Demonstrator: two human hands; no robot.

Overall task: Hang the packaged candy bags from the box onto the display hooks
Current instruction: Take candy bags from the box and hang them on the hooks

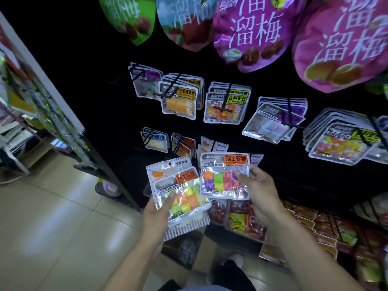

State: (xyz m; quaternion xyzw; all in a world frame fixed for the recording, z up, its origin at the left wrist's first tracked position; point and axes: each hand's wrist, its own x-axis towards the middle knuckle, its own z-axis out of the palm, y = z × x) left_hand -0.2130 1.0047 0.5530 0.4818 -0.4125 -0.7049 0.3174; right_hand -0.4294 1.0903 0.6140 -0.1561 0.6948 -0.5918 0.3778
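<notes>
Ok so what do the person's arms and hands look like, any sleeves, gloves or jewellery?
Both arms are bare all along the part that shows, with no sleeve in view. The left hand and right hand wear no gloves, and no watch, band or ring shows on either wrist or the visible fingers. No markings can be made out in this dim light.

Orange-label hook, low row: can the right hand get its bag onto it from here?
Probably yes. The right hand pinches a candy bag just below the orange-label hook, with nothing between; the left hand holds its stack off to the side.
</notes>
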